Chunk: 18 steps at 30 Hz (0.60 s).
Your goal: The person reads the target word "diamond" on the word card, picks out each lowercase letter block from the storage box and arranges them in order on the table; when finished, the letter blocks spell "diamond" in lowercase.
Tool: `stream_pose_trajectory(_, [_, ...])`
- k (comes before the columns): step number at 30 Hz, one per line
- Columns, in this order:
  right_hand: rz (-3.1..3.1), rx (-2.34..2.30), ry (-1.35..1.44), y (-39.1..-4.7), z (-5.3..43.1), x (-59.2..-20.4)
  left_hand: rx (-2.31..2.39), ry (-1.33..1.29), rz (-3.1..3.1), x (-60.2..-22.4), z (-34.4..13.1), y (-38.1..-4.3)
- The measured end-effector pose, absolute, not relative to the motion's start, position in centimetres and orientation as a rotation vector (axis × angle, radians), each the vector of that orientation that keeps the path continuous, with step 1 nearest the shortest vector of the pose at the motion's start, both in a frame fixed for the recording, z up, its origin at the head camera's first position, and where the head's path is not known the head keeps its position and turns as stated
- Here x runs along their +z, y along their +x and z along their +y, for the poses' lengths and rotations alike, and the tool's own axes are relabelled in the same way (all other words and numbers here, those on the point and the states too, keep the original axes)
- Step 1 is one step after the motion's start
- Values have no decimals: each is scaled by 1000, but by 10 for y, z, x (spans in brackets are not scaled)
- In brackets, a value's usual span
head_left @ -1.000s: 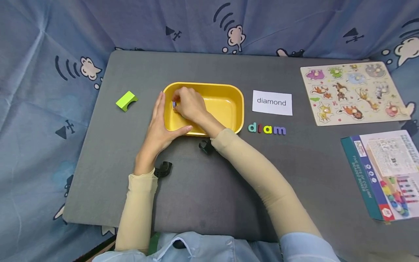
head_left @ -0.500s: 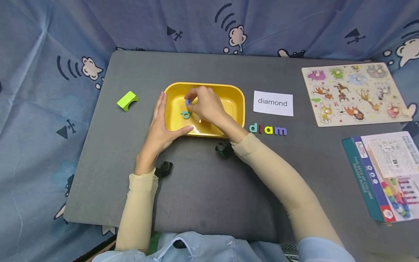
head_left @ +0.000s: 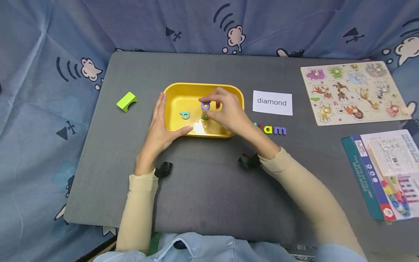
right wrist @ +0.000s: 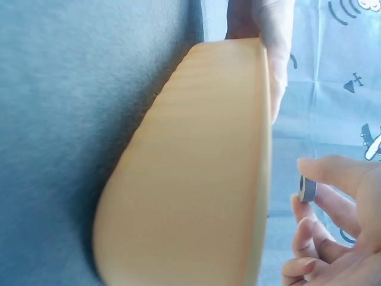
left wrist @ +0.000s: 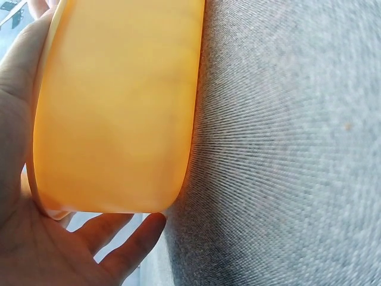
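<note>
Left hand (head_left: 158, 131) spread against the yellow tray (head_left: 183, 99), right hand (head_left: 228, 111) pinching a purple o (head_left: 202, 106) over it: seemingly a letter-picking step; next likely calls for setting it after the m (head_left: 280, 130).

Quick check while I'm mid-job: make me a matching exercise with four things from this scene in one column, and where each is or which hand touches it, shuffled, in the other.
Things
1. Small purple ring-shaped piece
2. Lime-green arched block
3. White rectangular card printed "diamond"
4. Yellow plastic tray

Places or states
A. On the grey table, right of the tray
B. Touched at its left end by the left hand
C. Pinched by the right hand
D. On the table, left of the tray

Pairs: 1-C, 2-D, 3-A, 4-B
</note>
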State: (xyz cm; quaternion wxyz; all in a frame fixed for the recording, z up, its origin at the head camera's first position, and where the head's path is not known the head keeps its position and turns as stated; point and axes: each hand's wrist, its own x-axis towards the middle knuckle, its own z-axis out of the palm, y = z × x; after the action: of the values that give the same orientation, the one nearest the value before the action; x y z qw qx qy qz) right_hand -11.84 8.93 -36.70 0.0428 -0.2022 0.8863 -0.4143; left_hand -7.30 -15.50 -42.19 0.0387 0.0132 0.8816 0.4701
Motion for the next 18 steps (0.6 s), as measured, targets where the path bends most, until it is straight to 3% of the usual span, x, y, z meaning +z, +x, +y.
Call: stream_pose_trajectory(18, [2742,-1622,-558,-64,148,-386,1453,46,2707,-422,-154,-72])
